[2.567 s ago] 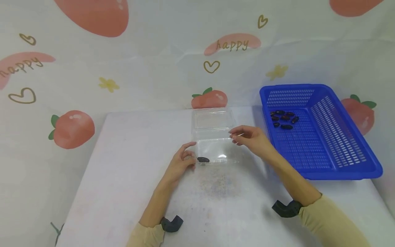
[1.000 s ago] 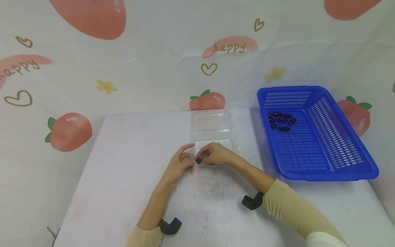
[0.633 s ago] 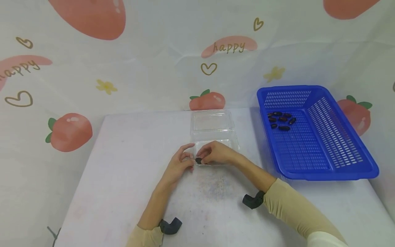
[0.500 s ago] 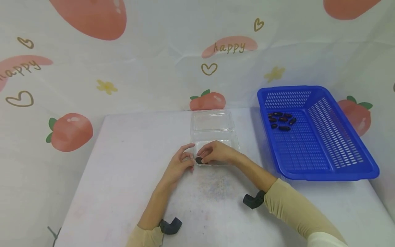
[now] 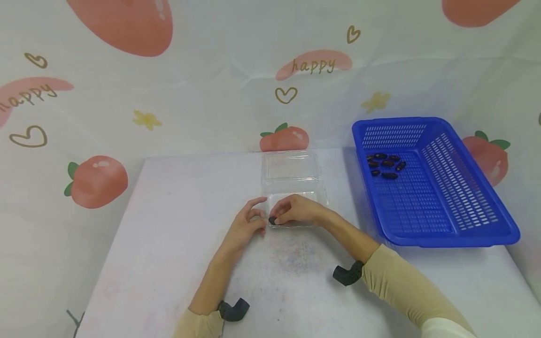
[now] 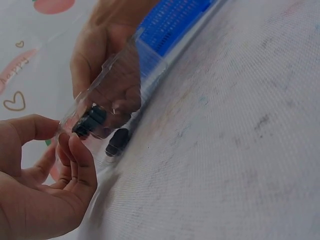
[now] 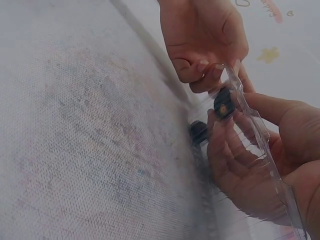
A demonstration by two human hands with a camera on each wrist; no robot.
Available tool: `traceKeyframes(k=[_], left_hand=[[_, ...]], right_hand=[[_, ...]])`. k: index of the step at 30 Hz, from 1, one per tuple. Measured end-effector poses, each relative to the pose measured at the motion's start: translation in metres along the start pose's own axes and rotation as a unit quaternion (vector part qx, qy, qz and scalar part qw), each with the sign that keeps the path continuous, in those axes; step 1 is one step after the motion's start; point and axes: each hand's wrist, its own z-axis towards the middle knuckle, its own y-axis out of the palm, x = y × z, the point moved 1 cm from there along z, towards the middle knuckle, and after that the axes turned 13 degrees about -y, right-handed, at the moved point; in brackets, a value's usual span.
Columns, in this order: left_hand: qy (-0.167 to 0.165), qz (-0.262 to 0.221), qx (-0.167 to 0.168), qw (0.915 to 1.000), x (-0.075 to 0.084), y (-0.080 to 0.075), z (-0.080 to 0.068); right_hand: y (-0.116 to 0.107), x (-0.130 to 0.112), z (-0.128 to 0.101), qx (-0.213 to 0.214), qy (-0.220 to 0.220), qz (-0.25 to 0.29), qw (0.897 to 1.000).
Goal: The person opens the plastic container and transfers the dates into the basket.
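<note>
A clear plastic clamshell box (image 5: 318,193) lies open at the table's middle, its lid (image 5: 290,165) folded back. My left hand (image 5: 255,217) pinches the box's front left corner (image 6: 67,131). Inside that corner my right hand (image 5: 277,216) pinches a dark date (image 5: 272,220), seen through the clear wall in both wrist views (image 7: 223,103) (image 6: 90,120). A second dark shape (image 7: 198,131) (image 6: 117,142) sits just below it at the box's bottom; I cannot tell whether it is another date or a reflection.
A blue slotted basket (image 5: 460,197) stands at the right with several dark dates (image 5: 385,165) in its far corner. The white table (image 5: 169,234) ends at a printed cloth backdrop (image 5: 190,103) behind the box.
The right hand has come from the box's right side into the front left corner and closed on the date. Over the last second both hands have hardly moved.
</note>
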Motion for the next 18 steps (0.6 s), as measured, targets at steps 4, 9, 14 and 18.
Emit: traceKeyframes(k=[4,9,14,18], left_hand=[[-0.005,0.001,0.000,1.0000,0.000,0.000,0.000],[-0.004,0.003,-0.004,1.0000,0.002,0.001,-0.002],[-0.002,0.001,0.002,1.0000,-0.001,0.000,-0.001],[-0.002,0.001,0.004,1.0000,-0.001,0.000,0.000]], right_hand=[[-0.002,-0.003,-0.002,-0.003,-0.006,-0.006,1.000],[-0.011,-0.008,-0.006,0.013,-0.003,-0.011,1.000],[-0.023,-0.020,-0.016,0.041,0.001,0.019,0.999],[-0.031,-0.027,-0.025,0.055,0.016,0.050,0.997]])
